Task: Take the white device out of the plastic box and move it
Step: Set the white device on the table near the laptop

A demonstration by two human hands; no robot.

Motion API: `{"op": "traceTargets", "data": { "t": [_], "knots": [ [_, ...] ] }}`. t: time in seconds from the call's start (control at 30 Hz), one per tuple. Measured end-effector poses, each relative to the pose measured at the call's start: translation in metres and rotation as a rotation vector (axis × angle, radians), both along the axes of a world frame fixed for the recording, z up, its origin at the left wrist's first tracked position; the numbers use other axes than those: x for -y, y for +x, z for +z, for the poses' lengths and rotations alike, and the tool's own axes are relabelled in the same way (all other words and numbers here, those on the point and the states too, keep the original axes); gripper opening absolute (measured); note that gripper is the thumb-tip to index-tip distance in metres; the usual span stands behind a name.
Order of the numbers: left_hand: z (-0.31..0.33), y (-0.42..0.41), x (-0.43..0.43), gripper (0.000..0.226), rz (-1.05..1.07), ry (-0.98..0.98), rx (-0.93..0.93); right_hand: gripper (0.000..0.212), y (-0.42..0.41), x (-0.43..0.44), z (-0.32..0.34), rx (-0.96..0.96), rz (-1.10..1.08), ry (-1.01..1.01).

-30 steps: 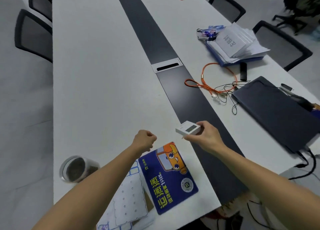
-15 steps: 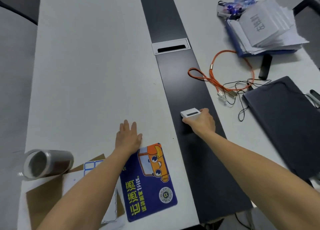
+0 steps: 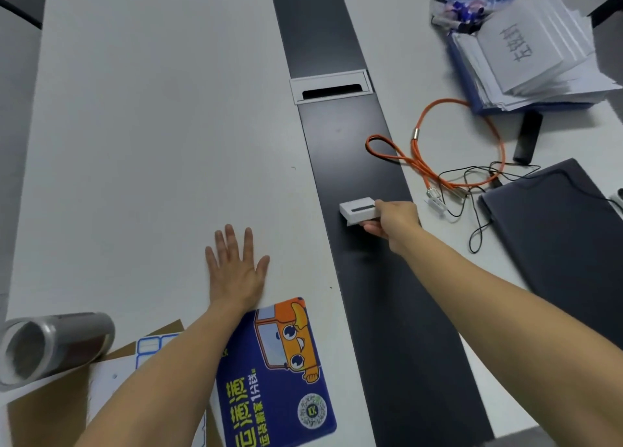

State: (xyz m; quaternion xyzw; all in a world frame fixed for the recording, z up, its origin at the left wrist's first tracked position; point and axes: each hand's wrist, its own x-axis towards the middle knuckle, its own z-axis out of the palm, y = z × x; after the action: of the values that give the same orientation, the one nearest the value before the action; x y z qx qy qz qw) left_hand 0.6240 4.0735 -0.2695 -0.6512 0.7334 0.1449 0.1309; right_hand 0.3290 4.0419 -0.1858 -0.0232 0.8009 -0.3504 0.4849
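The white device (image 3: pixel 358 210), a small flat box with a dark display strip, is over the black centre strip of the table (image 3: pixel 350 143). My right hand (image 3: pixel 392 222) grips its right end with thumb and fingers. My left hand (image 3: pixel 236 271) lies flat on the white tabletop with fingers spread, holding nothing, just above a blue card. A clear plastic cylinder (image 3: pixel 50 345) lies on its side at the lower left edge; I cannot tell whether it is the plastic box.
A blue card with an orange cartoon car (image 3: pixel 279 372) and cardboard with white sheets (image 3: pixel 111 396) lie near me. To the right are an orange cable loop (image 3: pixel 455 150), thin black wires, a dark laptop (image 3: pixel 566 231), a paper stack (image 3: pixel 532 45) and a cable port (image 3: pixel 332 87).
My left hand went from a fist to flat on the table. My right hand carried the device forward and lower over the black strip. The view tilted down.
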Motion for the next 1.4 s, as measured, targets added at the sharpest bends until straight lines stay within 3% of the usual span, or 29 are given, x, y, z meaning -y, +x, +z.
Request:
{"op": "traceTargets", "data": {
  "t": [0.27, 0.57, 0.97, 1.07, 1.27, 1.4],
  "knots": [
    [-0.012, 0.004, -0.003, 0.072, 0.01, -0.122, -0.023, 0.019, 0.01, 0.061, -0.01, -0.032, -0.024, -0.071],
    [-0.014, 0.006, -0.004, 0.072, 0.009, -0.157, -0.037, 0.016, 0.012, 0.071, -0.013, -0.036, -0.033, -0.084],
    [-0.023, 0.008, -0.003, 0.071, -0.001, -0.192, -0.022, 0.039, 0.012, 0.054, -0.025, -0.016, -0.033, -0.054],
    [-0.02, 0.008, -0.003, 0.071, -0.011, -0.161, -0.003, 0.035, 0.011, 0.036, -0.03, -0.073, 0.052, 0.012],
    [0.002, 0.003, 0.008, 0.066, -0.038, 0.023, 0.01, 0.021, 0.018, 0.004, -0.016, -0.22, 0.437, 0.046],
    [0.047, 0.01, 0.016, 0.042, -0.096, 0.099, -0.025, 0.016, 0.038, -0.005, 0.015, -0.3, 0.636, 0.016]
  ]
}}
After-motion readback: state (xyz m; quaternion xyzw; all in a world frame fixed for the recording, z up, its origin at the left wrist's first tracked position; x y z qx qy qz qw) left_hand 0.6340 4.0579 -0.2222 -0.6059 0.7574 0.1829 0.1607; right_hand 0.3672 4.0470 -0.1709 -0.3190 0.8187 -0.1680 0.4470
